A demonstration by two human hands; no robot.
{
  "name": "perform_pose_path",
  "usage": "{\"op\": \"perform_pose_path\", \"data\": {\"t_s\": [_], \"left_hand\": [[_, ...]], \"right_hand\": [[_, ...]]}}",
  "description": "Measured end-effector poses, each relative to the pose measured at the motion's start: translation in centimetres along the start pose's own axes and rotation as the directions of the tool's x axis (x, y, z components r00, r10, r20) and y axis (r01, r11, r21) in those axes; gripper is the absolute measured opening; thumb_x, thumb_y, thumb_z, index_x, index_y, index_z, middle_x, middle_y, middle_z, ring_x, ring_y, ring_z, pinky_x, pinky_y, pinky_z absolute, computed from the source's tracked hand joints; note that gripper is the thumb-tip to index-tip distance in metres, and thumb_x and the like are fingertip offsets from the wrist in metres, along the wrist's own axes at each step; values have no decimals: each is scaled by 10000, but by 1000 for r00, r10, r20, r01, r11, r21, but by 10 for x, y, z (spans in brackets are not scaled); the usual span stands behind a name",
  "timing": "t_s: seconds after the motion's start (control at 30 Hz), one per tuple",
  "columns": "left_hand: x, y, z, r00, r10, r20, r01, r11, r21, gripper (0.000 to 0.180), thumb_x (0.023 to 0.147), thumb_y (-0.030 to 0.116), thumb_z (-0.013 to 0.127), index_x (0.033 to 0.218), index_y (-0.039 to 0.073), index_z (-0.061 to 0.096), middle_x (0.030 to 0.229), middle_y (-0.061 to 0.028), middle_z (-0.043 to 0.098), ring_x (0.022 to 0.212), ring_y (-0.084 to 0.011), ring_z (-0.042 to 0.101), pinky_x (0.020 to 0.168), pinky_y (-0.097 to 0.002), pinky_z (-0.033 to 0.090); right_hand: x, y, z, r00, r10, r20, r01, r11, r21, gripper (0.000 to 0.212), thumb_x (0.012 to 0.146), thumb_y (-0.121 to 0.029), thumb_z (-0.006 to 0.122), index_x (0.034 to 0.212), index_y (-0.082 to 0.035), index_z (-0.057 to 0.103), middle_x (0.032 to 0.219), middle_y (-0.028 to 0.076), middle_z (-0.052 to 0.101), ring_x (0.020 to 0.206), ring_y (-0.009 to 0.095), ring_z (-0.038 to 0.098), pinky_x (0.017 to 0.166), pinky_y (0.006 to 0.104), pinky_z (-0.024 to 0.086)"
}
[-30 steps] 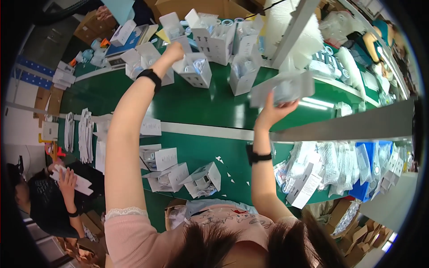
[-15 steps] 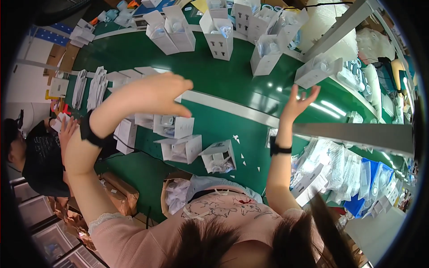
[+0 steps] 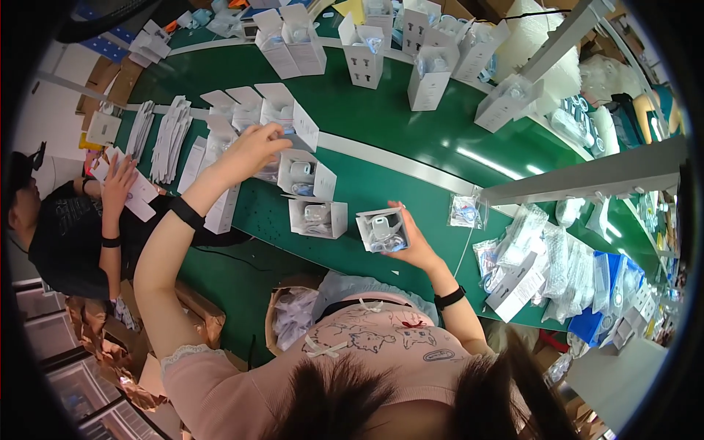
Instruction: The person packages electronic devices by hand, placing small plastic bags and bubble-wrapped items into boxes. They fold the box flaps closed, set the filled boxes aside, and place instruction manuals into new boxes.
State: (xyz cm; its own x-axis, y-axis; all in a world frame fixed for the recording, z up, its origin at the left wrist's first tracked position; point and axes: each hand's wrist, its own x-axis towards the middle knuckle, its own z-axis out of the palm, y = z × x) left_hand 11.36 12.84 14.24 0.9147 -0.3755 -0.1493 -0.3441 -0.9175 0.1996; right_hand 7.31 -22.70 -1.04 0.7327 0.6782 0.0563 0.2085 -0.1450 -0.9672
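My right hand (image 3: pixel 416 246) is wrapped round the side of an open white box (image 3: pixel 361 229). Inside that box sit a white device (image 3: pixel 381 226) and clear-bagged parts. My left hand (image 3: pixel 253 150) reaches over a cluster of open white boxes, its fingers bent down by the rim of a filled box (image 3: pixel 302 126). What its fingertips grip, if anything, is hidden. Between the two hands, another open box (image 3: pixel 312 176) and a nearer box (image 3: pixel 338 220) each hold a white device.
Flat white cartons (image 3: pixel 172 139) stand in rows at left, near a co-worker's hand (image 3: pixel 119 180) on a white carton. Filled boxes (image 3: pixel 429 86) line the far side. A grey metal beam (image 3: pixel 587 172) juts in from the right, above bagged parts (image 3: pixel 554 264). A small bagged packet (image 3: pixel 465 211) lies nearby.
My right hand has come back from the far right and now holds the near box, lifted or shifted slightly. My left hand has moved down and left onto the box cluster.
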Motion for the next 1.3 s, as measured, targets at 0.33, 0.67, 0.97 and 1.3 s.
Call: {"op": "perform_pose_path", "data": {"t_s": [0.33,0.67,0.97,1.3], "left_hand": [[9,-26,16,980,173,-96,-181,979,-94,121,709,57,584,820,47,536,710,-132,573,672,-327,566,589,-371,456],[15,-15,-2,992,108,69,-109,994,1,239,750,109,582,989,122,589,857,-134,612,716,-273,606,604,-350,480],[44,92,-73,996,94,0,-93,989,114,85,705,9,549,762,4,485,736,-165,564,676,-349,558,568,-367,449],[199,170,-46,958,228,-176,-254,956,-144,86,695,-19,532,713,-27,448,664,-209,537,672,-380,546,550,-352,435]], "right_hand": [[-3,-5,-7,992,98,-77,-98,995,9,964,527,-129,801,1312,-27,252,1279,144,367,1178,250,375,983,337,303],[-166,-67,-134,648,482,-589,-369,876,311,931,434,-82,821,1241,-9,362,1162,92,467,1086,207,444,908,336,373],[-186,-43,-306,284,169,-944,-119,983,141,636,627,-43,697,1192,-13,406,1056,73,526,970,188,512,877,312,379],[-102,238,-533,-12,-124,-992,217,968,-124,791,636,-89,729,1256,37,254,1209,171,388,1070,251,426,939,325,321]]}}
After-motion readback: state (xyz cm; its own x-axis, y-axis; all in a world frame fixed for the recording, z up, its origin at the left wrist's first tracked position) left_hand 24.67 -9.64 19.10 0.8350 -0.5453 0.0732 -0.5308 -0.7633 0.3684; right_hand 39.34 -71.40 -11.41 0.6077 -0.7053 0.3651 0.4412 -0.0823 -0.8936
